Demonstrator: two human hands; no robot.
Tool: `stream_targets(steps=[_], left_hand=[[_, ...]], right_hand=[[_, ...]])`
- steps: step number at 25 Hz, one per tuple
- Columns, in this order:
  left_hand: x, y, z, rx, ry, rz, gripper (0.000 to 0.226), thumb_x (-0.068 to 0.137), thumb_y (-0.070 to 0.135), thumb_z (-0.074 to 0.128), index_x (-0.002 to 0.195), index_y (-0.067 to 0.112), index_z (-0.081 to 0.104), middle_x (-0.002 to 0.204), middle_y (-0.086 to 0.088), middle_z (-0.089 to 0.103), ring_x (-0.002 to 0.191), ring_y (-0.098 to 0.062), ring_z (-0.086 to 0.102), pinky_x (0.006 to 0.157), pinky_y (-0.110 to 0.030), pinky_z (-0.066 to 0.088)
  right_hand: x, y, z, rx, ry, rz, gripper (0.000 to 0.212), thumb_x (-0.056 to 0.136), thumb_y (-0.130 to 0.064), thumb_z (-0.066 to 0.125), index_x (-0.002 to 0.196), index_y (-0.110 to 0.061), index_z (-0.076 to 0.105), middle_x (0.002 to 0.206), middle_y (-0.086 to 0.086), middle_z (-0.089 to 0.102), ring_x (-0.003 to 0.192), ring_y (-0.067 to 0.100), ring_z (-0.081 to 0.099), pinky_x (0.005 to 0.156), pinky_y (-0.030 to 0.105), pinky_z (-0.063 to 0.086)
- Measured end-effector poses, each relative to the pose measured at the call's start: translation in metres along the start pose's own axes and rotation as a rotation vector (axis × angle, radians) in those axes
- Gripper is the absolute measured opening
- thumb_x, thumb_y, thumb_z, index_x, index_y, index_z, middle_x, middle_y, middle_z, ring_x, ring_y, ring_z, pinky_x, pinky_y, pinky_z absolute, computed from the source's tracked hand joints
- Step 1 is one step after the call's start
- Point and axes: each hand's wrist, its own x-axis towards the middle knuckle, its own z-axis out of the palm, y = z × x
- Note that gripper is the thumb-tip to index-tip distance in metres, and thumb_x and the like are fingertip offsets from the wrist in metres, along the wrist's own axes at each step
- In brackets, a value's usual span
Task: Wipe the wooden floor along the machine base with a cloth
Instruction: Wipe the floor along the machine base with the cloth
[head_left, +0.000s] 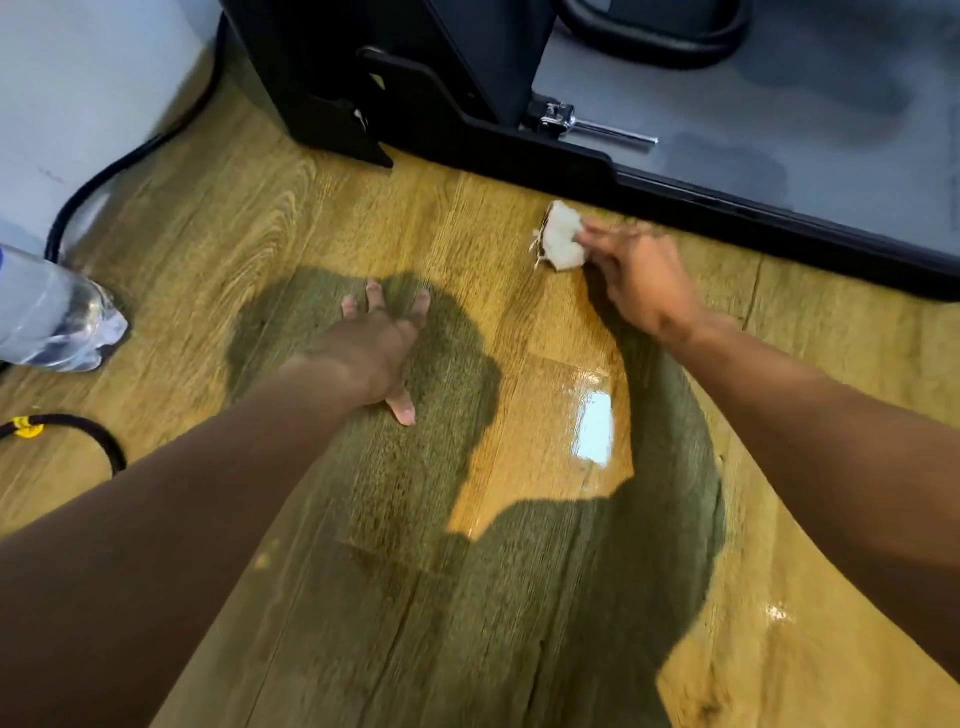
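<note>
My right hand (641, 275) grips a small white cloth (562, 243) with frayed threads and presses it onto the wooden floor (322, 208), a short way in front of the black machine base (737, 208). My left hand (376, 345) lies flat on the floor with its fingers spread, holding nothing, left of the cloth and further from the base. The base edge runs diagonally from upper middle to the right side. A grey platform (727, 88) sits above it.
A clear plastic bottle (57, 312) lies at the left edge. A black cable (119, 161) curves along the pale wall (78, 78), and another black cable with a yellow tag (78, 431) lies lower left. A metal bolt (597, 124) sits on the platform. A wet glossy patch (592, 426) shines between my arms.
</note>
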Motion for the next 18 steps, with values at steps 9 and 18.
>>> stream_targets(steps=[9,18], left_hand=[[-0.004,-0.001,0.003,0.002,0.027,0.004,0.138,0.057,0.038,0.087,0.148,0.034,-0.018,0.152,-0.019,-0.025,0.142,-0.042,-0.006,0.112,-0.052,0.023],[-0.001,-0.003,0.008,0.011,0.047,-0.003,0.141,0.054,0.04,0.088,0.147,0.035,-0.018,0.154,-0.018,-0.021,0.142,-0.043,-0.006,0.112,-0.055,0.023]], right_hand=[[-0.012,0.001,0.001,-0.045,-0.047,-0.132,0.035,0.094,-0.005,0.053,0.127,-0.015,0.058,0.138,0.0,0.052,0.127,0.019,0.049,0.111,0.038,0.034],[-0.116,-0.042,0.029,-0.048,-0.197,-0.402,0.046,0.086,-0.004,0.056,0.13,-0.018,0.056,0.138,0.0,0.051,0.126,0.022,0.049,0.103,0.042,0.041]])
